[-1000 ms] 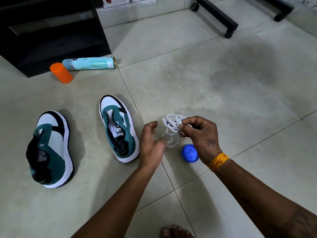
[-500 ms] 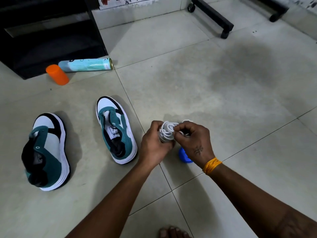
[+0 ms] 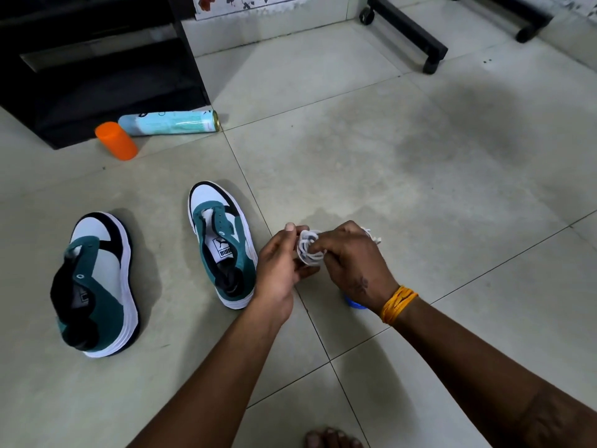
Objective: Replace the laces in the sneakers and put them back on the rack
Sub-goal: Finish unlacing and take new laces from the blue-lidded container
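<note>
Both hands meet over the floor (image 3: 420, 195), the left hand (image 3: 279, 270) and right hand (image 3: 350, 263) pinching a bundle of white laces (image 3: 308, 248) between them; two laceless teal sneakers, one (image 3: 221, 240) just left of the hands, another (image 3: 97, 282) farther left

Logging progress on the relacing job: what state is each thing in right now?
Left sneaker: unlaced, tipped sideways.
Right sneaker: unlaced, upright on floor.
White laces: bundled, held by both hands.
Left hand: gripping laces.
Right hand: pinching laces.
Spray can: lying down.
Orange cap: off.
</note>
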Demonstrator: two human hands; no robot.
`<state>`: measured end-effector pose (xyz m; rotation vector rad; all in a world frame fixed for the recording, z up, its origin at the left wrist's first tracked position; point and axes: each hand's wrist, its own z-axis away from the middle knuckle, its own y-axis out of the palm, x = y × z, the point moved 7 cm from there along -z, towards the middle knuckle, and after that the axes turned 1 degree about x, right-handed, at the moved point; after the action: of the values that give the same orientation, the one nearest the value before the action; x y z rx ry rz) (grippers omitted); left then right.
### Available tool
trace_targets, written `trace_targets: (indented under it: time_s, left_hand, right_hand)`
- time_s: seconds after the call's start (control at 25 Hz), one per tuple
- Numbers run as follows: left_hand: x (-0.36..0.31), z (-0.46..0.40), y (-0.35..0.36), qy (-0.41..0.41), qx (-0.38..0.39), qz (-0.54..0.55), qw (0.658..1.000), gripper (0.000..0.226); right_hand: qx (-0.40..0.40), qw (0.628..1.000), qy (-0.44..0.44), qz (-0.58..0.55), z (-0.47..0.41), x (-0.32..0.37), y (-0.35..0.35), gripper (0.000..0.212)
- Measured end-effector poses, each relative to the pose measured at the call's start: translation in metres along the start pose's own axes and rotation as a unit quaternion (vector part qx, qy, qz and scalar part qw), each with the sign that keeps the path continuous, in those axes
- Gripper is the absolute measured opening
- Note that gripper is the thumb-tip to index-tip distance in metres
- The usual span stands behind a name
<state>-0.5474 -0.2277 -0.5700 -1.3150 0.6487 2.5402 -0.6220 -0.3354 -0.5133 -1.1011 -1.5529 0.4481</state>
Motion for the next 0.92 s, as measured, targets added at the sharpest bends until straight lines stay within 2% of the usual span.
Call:
trace_targets:
  time_s: [0.08,0.16,0.28,0.36,0.44,0.52,0.6,0.72,0.84,0.92]
  left_hand:
    - [-0.003,0.001,0.003,-0.004,-0.01,0.004,1.0,0.012]
    - [-0.006,0.001,0.008,-0.003,0.005,0.012,1.0,0.002]
    - [-0.003,-0.001,0.006,-0.001,0.009,0.031,0.999,0.014]
    - [-0.001,-0.001,0.002,0.009,-0.006,0.046,0.999,0.015]
    - [-0.001,-0.001,0.0,0.02,-0.025,0.054,0.998,0.017]
    - [-0.003,-0.003,-0.003,0.024,-0.051,0.063,0.996,0.018]
    - [-0.004,-0.006,-0.007,0.022,-0.072,0.071,0.995,0.017]
    - [-0.006,-0.009,-0.011,0.029,-0.086,0.079,0.993,0.016]
    - [-0.009,-0.007,-0.009,0.045,-0.086,0.067,0.993,0.016]
    - [-0.009,-0.005,-0.004,0.046,-0.059,0.052,0.996,0.021]
  right_hand:
    - [-0.03,0.999,-0.014,-0.018,0.002,0.006,-0.001,0.025]
    - [-0.072,0.996,0.016,-0.054,0.002,0.004,-0.005,0.021]
    - [-0.126,0.982,0.109,-0.088,0.001,-0.007,-0.014,0.026]
    - [-0.125,0.971,0.171,-0.107,0.001,-0.014,-0.012,0.03]
    - [-0.115,0.96,0.205,-0.152,0.003,-0.016,-0.008,0.024]
    - [-0.09,0.953,0.201,-0.21,0.003,-0.013,-0.004,0.022]
    - [-0.081,0.96,0.162,-0.216,0.004,-0.006,-0.005,0.026]
    - [-0.12,0.965,0.118,-0.203,0.006,-0.002,-0.008,0.016]
    - [-0.12,0.958,0.133,-0.222,0.006,-0.005,-0.004,0.012]
    - [-0.134,0.954,0.156,-0.216,0.006,-0.009,-0.005,0.011]
